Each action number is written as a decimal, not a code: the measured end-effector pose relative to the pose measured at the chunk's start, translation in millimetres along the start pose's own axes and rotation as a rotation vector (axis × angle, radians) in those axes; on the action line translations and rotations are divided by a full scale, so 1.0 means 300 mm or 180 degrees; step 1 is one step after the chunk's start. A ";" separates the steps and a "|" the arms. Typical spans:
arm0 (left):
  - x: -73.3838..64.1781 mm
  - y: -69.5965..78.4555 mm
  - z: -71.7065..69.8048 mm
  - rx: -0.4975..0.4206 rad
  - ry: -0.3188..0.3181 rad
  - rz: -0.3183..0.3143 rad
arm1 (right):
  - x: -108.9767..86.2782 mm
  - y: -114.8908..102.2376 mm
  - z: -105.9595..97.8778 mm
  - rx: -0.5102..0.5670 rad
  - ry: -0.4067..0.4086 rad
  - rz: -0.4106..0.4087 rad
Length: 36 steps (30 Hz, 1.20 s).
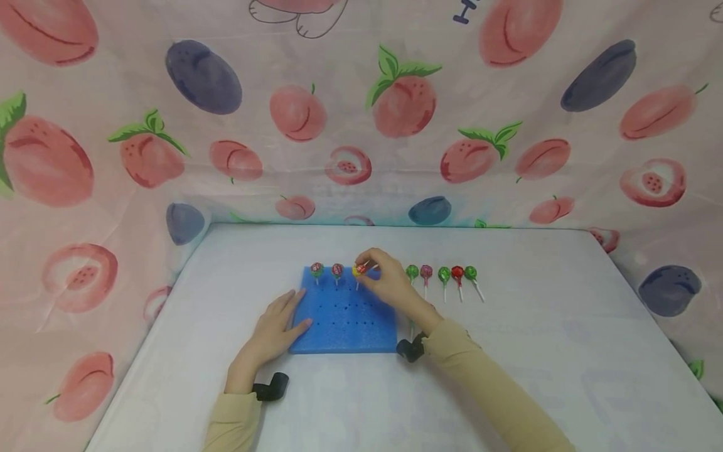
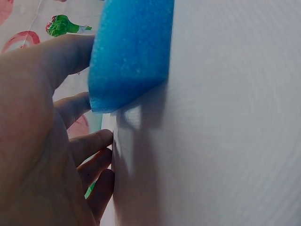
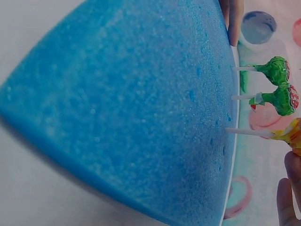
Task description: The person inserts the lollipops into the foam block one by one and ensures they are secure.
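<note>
A blue foam board [image 1: 344, 339] with rows of small holes lies on the table. Two lollipops, a green-and-red one [image 1: 317, 270] and a second one [image 1: 337, 270], stand upright in its back row. Beside them is a yellow lollipop [image 3: 282, 135], its white stick meeting the board's surface. My right hand [image 1: 390, 279] pinches the yellow wrapped head between thumb and fingers. My left hand [image 1: 273, 329] rests at the board's left edge with fingers extended, the thumb over the near left part. In the left wrist view, the fingers lie along the blue foam [image 2: 131, 56].
Several lollipops lie in a row right of the board, among them a purple one [image 1: 426, 272], a red one [image 1: 457, 273] and a green one [image 1: 471, 273]. A white cloth [image 1: 565, 351] covers the table. Behind it hangs a fruit-printed curtain [image 1: 350, 125].
</note>
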<state>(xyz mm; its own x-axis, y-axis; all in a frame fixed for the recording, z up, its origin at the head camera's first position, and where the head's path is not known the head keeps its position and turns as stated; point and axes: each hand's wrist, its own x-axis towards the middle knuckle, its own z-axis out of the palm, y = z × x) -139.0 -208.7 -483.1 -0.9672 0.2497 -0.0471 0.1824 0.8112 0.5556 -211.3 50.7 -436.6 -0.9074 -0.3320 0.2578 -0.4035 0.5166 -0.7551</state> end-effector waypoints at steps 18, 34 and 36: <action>0.005 -0.003 0.002 -0.0001 -0.0015 -0.0028 | -0.011 0.002 0.005 0.0016 -0.0164 -0.0001; 0.003 -0.004 0.002 -0.0009 -0.0036 -0.0049 | -0.023 0.011 0.007 -0.0027 -0.0220 0.0040; 0.003 -0.006 0.003 -0.0012 -0.0039 -0.0054 | -0.024 0.014 0.007 -0.0002 -0.0227 0.0076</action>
<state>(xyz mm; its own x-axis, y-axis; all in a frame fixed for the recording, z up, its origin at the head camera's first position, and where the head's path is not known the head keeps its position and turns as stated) -140.0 -209.4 -484.8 -0.9679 0.2423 -0.0667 0.1652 0.8134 0.5578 -206.1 53.7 -442.8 -0.9061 -0.3749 0.1962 -0.3820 0.5255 -0.7602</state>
